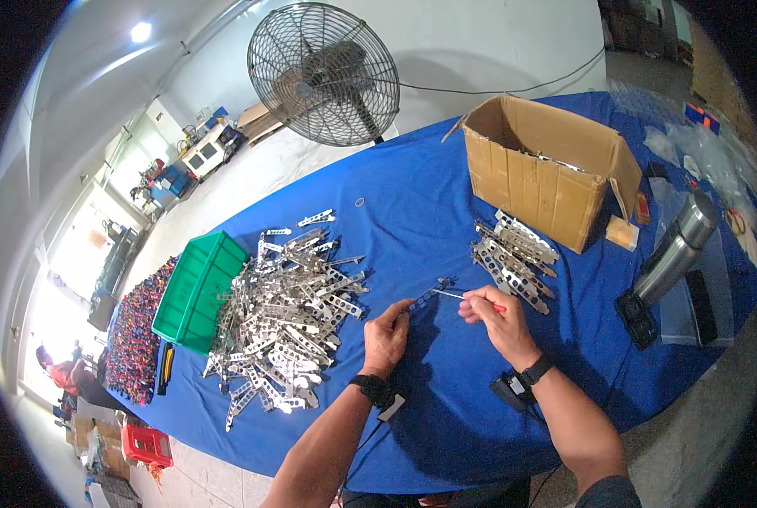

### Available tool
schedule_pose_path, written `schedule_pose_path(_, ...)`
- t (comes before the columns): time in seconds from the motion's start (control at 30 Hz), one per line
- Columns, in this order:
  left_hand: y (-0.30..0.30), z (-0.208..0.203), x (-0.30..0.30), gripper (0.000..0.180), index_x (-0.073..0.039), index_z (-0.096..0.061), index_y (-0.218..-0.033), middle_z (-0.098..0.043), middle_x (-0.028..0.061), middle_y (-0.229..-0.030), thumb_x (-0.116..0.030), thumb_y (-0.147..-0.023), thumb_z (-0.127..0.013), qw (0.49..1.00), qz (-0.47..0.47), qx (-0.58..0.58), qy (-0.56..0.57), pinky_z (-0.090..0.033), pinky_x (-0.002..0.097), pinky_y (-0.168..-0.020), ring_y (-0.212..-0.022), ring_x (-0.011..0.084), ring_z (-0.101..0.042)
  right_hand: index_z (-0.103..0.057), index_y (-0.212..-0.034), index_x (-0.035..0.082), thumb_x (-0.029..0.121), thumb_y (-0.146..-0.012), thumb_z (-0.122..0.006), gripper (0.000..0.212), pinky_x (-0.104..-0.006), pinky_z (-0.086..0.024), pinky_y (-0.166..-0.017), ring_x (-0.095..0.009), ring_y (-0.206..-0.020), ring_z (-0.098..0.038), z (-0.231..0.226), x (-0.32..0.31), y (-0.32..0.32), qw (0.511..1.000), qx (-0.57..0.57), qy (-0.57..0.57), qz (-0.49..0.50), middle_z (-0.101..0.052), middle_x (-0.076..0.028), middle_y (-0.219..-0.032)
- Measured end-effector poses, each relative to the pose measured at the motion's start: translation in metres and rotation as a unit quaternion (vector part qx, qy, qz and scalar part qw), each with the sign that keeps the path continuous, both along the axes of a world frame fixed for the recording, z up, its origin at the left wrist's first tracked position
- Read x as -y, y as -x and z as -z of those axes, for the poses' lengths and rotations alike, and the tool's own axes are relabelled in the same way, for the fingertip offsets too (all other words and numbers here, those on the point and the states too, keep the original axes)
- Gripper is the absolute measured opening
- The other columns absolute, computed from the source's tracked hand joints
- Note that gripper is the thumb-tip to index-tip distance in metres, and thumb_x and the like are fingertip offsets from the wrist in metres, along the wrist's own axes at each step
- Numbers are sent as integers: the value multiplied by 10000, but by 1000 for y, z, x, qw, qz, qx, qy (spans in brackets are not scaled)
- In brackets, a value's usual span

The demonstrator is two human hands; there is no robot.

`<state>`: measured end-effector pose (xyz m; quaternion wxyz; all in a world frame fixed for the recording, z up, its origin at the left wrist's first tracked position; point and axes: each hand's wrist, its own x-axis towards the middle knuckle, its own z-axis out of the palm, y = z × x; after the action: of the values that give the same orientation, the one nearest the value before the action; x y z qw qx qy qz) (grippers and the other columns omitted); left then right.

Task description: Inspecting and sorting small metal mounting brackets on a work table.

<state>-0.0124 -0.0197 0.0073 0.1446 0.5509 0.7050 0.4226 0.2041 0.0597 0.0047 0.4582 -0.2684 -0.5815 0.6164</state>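
My left hand (pixel 387 337) pinches one end of a slim perforated metal piece (pixel 423 299) above the blue cloth. My right hand (pixel 494 320) is closed around the red handle of a screwdriver (pixel 448 294). Its thin shaft points left, and the tip is at or close to the far end of the metal piece; contact is too small to make out. Left of my hands spreads a large heap of similar silvery metal pieces (pixel 289 326). Beyond my right hand lies a smaller, more aligned group of metal pieces (pixel 514 258).
An open cardboard box (pixel 531 182) stands at the back right. A steel thermos (pixel 679 245) is at the right. Left, a green bin (pixel 194 292) adjoins the heap, beside a mass of small multicoloured parts (pixel 137 339). A large fan (pixel 323 74) stands beyond the blue-covered table (pixel 378 245).
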Motion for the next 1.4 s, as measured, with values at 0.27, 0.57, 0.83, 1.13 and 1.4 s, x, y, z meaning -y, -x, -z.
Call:
schedule_pose_path(0.27, 3, -1, 2, 257, -106, -683, -1147, -537, 130, -601, -124, -910, -585, 1000, 6, -21, -21, -448, 330, -561, -523, 178, -531, -653, -997, -36, 173, -987, -506, 256, -307, -572, -711, -177, -798, -693, -6, 5, 3, 1000, 4, -22, 10, -702, -134, -881)
schedule_pose_path(0.57, -1, -3, 2, 270, -52, -674, -1165, -560, 46, -670, -108, -913, -594, 1000, 12, -2, 9, -443, 271, -597, -640, 70, -485, -651, -981, -46, 168, -982, -506, 258, -309, -572, -714, -176, -788, -692, 0, -1, -4, 1000, 2, 23, 12, -698, -131, -878)
schedule_pose_path(0.83, 0, 0, 1, 248, -95, -688, -1136, -593, 147, -641, -113, -912, -583, 999, 18, -15, -28, -474, 330, -584, -565, 202, -608, -653, -994, -44, 163, -974, -508, 254, -305, -570, -716, -183, -798, -696, -4, -2, -4, 1000, 13, 6, 4, -700, -135, -878)
schedule_pose_path(1.13, -5, -5, 0, 251, -88, -682, -1143, -561, 128, -628, -120, -915, -583, 1000, 19, -12, -8, -460, 321, -579, -557, 152, -544, -653, -1002, -40, 147, -975, -512, 236, -307, -571, -725, -184, -812, -698, -2, -1, -4, 1000, 11, 0, 6, -703, -136, -889)
schedule_pose_path(1.4, -1, 1, 1, 262, -82, -681, -1153, -571, 123, -632, -116, -907, -595, 1000, 13, 3, -18, -460, 314, -580, -568, 132, -542, -655, -1003, -35, 168, -987, -515, 248, -303, -568, -729, -175, -817, -694, -2, 1, 0, 1000, -5, 19, 0, -702, -128, -896)
